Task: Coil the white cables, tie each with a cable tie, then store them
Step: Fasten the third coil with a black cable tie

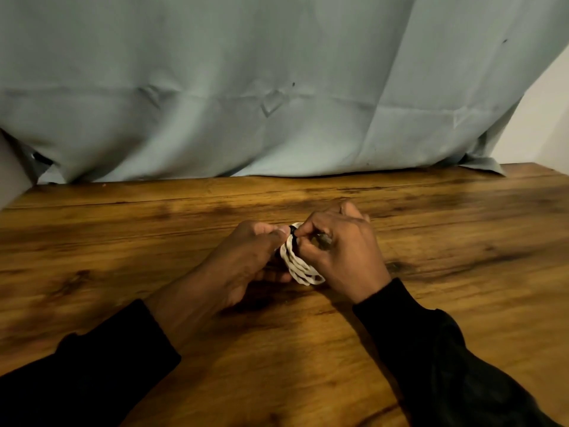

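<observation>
1. White cable (300, 266) sits coiled into a small bundle of several loops, held just above the wooden worktop (431, 235) near its middle, between the two hands; the loops fan out toward the near right, where the lowest ones lie close to the wood, though whether they touch it cannot be told.
2. Nearest the camera, two black sleeves (455, 359) reach in from the near left and near right corners; both cover the forearms down to the wrists.
3. The left hand (243, 260) comes in from the left; its fingers (278, 234) are curled and pinch the far end of the bundle, thumb on top.
4. The right hand (341, 254) comes in from the right, its back turned up; its fingers are bent round the right side of the coil, with the tips meeting the left hand's at the far end of the loops.
5. A black cable tie (292, 234) wraps the coil at that far end, right where both hands pinch; how tight it sits cannot be told.
6. Beyond the hands the worktop runs on bare to its far edge.
7. Farthest off, a pale blue-grey cloth (277, 87) hangs creased behind the worktop; a strip of light wall (548, 118) shows at the far right.
</observation>
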